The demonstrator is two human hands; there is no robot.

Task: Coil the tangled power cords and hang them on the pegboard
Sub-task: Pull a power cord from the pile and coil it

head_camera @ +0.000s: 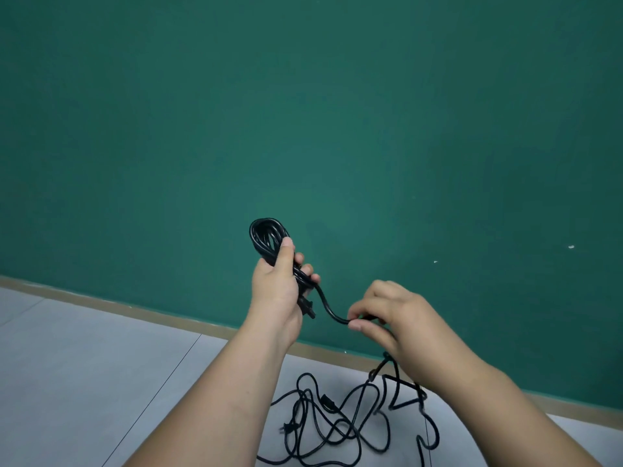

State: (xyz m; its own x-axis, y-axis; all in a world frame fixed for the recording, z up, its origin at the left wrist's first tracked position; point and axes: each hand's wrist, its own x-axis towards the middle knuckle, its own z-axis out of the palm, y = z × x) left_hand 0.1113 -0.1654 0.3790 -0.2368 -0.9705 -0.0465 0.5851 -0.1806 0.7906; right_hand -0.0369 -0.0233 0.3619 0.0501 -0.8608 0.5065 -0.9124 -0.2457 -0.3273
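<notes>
Coiling is only partly done. My left hand grips a small coil of black cord, raised before the green wall. My right hand, lower and to the right, pinches the loose strand between thumb and fingers. A big tangle lies on the floor, and I see no pegboard.

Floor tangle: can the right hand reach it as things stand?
Probably, once freed: the right hand pinches the cord running from the coil, and the tangle lies just below it, nothing between.
</notes>
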